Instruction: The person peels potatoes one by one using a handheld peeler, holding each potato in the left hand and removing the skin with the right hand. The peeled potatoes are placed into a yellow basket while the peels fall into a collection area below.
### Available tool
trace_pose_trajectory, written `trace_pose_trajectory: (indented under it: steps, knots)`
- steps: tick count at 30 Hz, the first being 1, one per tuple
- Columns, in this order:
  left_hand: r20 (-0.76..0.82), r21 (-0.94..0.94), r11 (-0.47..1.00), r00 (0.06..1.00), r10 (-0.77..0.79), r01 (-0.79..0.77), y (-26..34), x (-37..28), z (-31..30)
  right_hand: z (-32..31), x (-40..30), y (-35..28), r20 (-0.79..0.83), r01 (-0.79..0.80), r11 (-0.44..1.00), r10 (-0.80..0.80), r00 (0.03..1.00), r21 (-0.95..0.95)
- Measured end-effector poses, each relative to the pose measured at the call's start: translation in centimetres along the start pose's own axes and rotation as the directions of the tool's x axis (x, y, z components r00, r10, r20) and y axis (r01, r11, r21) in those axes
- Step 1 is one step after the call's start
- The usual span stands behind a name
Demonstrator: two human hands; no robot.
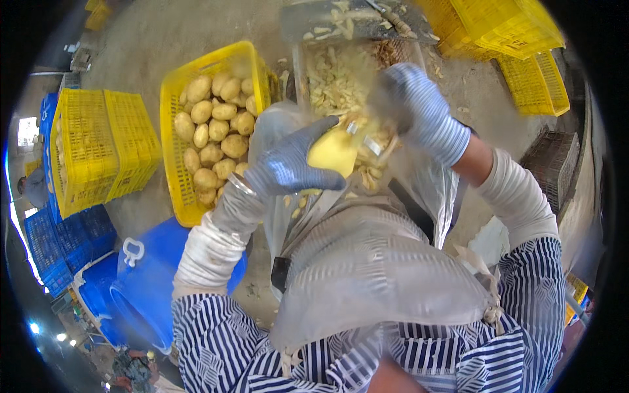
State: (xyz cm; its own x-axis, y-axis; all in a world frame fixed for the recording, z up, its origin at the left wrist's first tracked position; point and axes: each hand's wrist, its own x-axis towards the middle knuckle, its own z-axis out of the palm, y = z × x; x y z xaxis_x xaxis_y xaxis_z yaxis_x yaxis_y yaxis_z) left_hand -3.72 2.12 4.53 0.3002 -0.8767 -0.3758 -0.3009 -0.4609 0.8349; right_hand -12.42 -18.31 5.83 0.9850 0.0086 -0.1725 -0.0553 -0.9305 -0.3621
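Note:
My left hand (295, 159), in a grey-blue glove, holds a smooth yellow peeled potato (334, 151) between thumb and fingers. My right hand (415, 105), in a blue-and-white striped glove, is closed just to the right of and above the potato. Motion blurs its fingers; bright metal parts (373, 146) below them look like part of a peeling tool, whose shape I cannot make out. Under both hands, pale peelings (339, 73) fill a shallow bin (299, 73). On my left stands a yellow plastic crate (169, 167) of potatoes (223, 111) with their skins on.
A knife (395, 22) lies on a dark, scrap-strewn board (314, 24) beyond the bin. Yellow crates (511, 29) stand at upper right, others (93, 147) at left. Blue barrels (162, 265) lie near my left elbow. A dark crate (553, 164) sits at right.

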Motion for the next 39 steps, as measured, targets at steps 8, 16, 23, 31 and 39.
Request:
trace_pose_trajectory:
  steps: [8,16,23,31,39]
  knots:
    - [-0.022,0.108,0.983,0.988,0.153,-0.150,-2.2,-0.8,0.4,2.4,-0.3,2.8,-0.323,-0.099,0.989,0.059,0.945,-0.109]
    - [-0.043,-0.805,0.588,0.996,0.075,-0.079,-0.2,-2.1,1.0,6.0,-0.2,7.9,0.004,-0.109,0.918,0.120,0.993,-0.381]
    - [-0.443,-0.673,0.657,0.897,0.009,-0.339,-4.3,-0.1,5.1,0.8,0.8,0.5,-0.296,-0.017,0.995,-0.013,0.955,-0.098]
    - [-0.193,-0.978,0.108,0.968,-0.159,-0.177,-1.5,-3.3,6.5,1.5,1.2,2.6,-0.143,-0.147,0.975,0.123,0.982,-0.168]
    - [-0.360,-0.922,0.166,0.932,-0.036,-0.350,-4.5,-1.7,7.5,2.5,2.0,1.4,-0.581,0.362,0.919,-0.383,0.718,-0.159]
